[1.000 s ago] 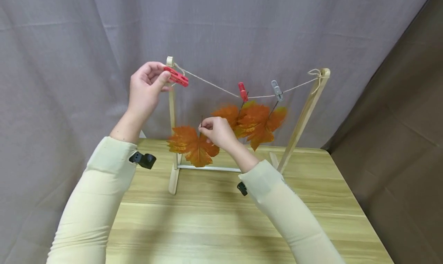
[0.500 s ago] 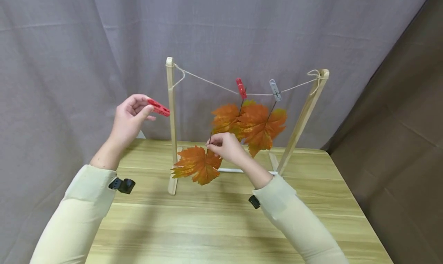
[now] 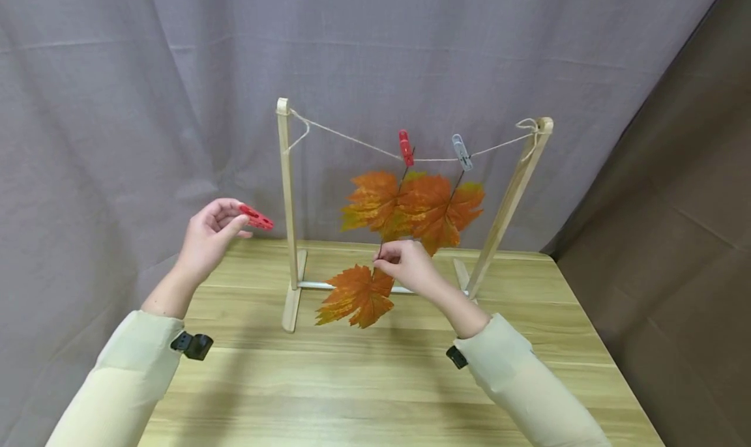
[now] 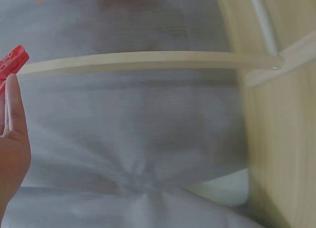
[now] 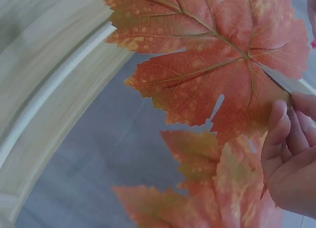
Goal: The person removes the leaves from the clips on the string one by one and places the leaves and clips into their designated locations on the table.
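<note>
My left hand [image 3: 209,236] pinches a red clothespin [image 3: 256,217] between thumb and fingers, left of the wooden stand. In the left wrist view the same clothespin [image 4: 14,60] shows at the left edge. With thumb and fingertips my right hand [image 3: 409,264] holds an orange maple leaf [image 3: 359,296] by its thin dark stem, low in front of the stand. The right wrist view shows this leaf [image 5: 212,55] close up, its blade spread flat. Two more maple leaves hang from the string, one under a red clothespin [image 3: 405,148], the other under a grey clothespin [image 3: 461,152].
A string [image 3: 352,138] sags between the stand's left post [image 3: 289,193] and right post [image 3: 509,206]. A white rod [image 3: 317,285] joins their feet on the wooden table [image 3: 328,388]. Grey curtain [image 3: 364,43] hangs behind, a darker one [image 3: 663,225] at the right.
My left hand has lowered with the red clothespin, from the left post's top to beside the post. My right hand has moved down and right with the leaf. The hanging leaves have shifted slightly.
</note>
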Motion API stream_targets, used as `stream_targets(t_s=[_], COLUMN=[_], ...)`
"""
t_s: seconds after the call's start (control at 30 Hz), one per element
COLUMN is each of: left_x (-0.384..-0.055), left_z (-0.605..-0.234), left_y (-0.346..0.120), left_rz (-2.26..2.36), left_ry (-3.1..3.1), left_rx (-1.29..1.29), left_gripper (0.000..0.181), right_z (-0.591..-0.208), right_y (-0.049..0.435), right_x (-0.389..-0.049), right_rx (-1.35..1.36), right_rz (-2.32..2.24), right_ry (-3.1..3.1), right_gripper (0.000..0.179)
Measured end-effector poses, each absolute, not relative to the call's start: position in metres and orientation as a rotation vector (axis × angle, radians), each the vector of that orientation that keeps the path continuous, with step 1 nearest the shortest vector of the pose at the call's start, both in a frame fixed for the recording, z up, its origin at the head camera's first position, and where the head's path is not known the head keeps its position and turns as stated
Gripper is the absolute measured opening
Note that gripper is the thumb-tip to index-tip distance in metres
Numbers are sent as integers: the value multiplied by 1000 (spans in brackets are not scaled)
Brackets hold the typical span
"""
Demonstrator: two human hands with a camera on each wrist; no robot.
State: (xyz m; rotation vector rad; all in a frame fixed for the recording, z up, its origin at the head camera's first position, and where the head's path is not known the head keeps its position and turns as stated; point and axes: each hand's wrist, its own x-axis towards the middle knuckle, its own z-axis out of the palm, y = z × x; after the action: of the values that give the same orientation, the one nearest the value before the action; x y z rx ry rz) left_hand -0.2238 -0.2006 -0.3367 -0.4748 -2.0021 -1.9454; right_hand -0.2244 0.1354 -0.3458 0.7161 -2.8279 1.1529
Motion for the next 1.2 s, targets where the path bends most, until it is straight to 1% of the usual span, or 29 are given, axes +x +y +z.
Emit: stream_targets(t_s=[0.23, 0.5, 0.67, 0.73, 0.83, 0.97, 1.1, 1.2], left_x=[-222, -222, -222, -222, -221, -220, -219, -218], left_z=[-360, -375, -384, -388, -391, -398, -407, -416], left_y=[-210, -214, -214, -214, -215, -216, -217, -217], left_rz=[-1957, -1952, -1959, -1924, -1851, -1835, -1872, -1879], left_ry=[-2017, -2074, -2084, -2128, -2240, -2350, -2362, -2367], left_rx=[-457, -416, -458, -457, -416, -364, -373, -395], left_gripper=[11, 12, 20, 21, 20, 29, 29, 34], right_z=[-349, -355, -360, -362, -364, -367, -369, -373], right_y=[159, 181, 195, 201, 211, 225, 242, 255], right_x=[-220, -218, -214, -213, -210, -207, -204, -202], right_rx=[591, 540, 531, 515, 481, 440, 404, 352], right_rz=[1109, 1057, 1055, 1045, 1059, 1094, 1140, 1157], right_ry=[-2864, -2852, -2832, -2826, -2813, -2809, -2821, -2839], right_gripper=[8, 9, 9, 9, 8, 7, 9, 12])
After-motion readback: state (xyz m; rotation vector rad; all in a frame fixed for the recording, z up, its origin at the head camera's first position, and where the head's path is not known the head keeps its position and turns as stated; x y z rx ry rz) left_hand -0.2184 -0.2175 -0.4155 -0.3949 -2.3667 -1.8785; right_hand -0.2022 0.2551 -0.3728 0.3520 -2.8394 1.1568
